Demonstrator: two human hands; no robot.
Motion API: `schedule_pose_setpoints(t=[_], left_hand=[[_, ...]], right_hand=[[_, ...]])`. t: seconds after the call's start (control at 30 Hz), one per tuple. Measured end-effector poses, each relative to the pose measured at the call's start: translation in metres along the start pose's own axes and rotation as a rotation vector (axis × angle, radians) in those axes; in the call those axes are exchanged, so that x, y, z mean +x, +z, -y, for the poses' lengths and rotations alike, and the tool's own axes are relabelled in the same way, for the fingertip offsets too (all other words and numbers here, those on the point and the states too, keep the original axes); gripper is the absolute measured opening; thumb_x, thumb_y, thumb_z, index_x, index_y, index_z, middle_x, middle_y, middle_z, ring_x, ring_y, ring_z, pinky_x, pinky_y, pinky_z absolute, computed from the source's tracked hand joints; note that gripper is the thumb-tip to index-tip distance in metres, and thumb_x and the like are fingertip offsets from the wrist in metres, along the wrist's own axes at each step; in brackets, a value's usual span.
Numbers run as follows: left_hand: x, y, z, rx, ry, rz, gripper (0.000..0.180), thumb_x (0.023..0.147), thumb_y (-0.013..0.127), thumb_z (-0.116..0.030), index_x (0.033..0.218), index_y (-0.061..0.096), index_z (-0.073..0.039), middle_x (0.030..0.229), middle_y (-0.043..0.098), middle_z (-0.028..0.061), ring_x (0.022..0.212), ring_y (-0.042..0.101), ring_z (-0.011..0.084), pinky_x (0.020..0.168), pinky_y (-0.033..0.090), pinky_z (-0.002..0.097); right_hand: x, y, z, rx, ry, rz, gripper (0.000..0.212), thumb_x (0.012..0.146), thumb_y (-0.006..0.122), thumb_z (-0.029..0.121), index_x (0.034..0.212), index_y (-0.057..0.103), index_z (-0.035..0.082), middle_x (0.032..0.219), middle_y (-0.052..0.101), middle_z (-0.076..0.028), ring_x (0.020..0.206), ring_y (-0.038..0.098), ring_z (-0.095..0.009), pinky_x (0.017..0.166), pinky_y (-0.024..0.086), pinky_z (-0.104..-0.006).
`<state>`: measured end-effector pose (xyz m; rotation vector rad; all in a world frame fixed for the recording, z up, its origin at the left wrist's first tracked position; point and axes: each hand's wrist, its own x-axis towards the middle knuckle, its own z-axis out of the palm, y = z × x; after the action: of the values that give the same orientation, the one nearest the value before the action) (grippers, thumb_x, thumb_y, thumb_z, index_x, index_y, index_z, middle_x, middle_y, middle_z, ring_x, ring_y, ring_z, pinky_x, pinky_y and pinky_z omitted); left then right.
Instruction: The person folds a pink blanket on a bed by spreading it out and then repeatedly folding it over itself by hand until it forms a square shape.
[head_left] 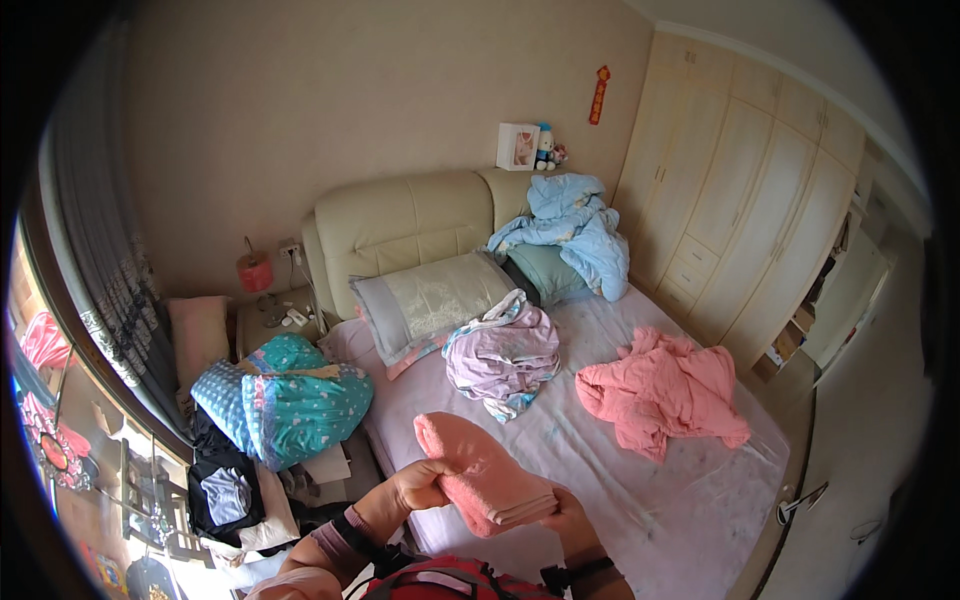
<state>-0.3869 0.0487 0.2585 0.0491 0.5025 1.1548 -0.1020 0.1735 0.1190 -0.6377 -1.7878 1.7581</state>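
Observation:
A folded pink towel-like cloth (484, 472) is held up over the near edge of the bed, its layered folds showing at the lower right. My left hand (421, 486) grips its left side, thumb on top. At its lower right corner, my right hand (572, 520) is closed on the layered end. Beyond the cloth, a crumpled lilac bundle of bedding (503, 350) lies mid-bed. Off to the right is a heaped pink blanket (662, 390).
The bed's pale sheet (600, 490) is wrinkled. A patterned pillow (435, 300) and a blue quilt (575, 230) sit by the headboard (405, 225). Left of the bed are a teal bundle (305, 405) and dark clothes (205, 505). A wardrobe (735, 190) lines the right wall.

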Motion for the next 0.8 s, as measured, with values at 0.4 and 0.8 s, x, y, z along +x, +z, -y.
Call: schedule_pose_setpoints(t=[0.4,0.8], left_hand=[[0.094,-0.141,-0.139,-0.116,-0.026,-0.389,0.033,0.086,0.050,-0.018,0.114,0.048,-0.001,0.118,0.050,0.0128,0.108,0.049,0.0258,0.097,0.036,0.0413],[0.179,-0.058,-0.437,0.241,0.779,-0.436,0.065,0.079,0.056,-0.008,0.133,0.020,-0.013,0.121,0.045,0.0121,0.108,0.047,0.0269,0.087,0.040,0.0427]], right_hand=[[0.203,-0.062,-0.071,0.678,0.392,-0.500,0.027,0.073,0.053,0.006,0.100,0.050,0.008,0.097,0.052,-0.005,0.092,0.052,-0.018,0.080,0.045,-0.0315],[0.547,-0.035,0.120,0.621,-0.056,-0.541,0.025,0.081,0.054,0.019,0.103,0.048,0.007,0.097,0.054,-0.007,0.091,0.054,-0.024,0.079,0.045,-0.0434]])
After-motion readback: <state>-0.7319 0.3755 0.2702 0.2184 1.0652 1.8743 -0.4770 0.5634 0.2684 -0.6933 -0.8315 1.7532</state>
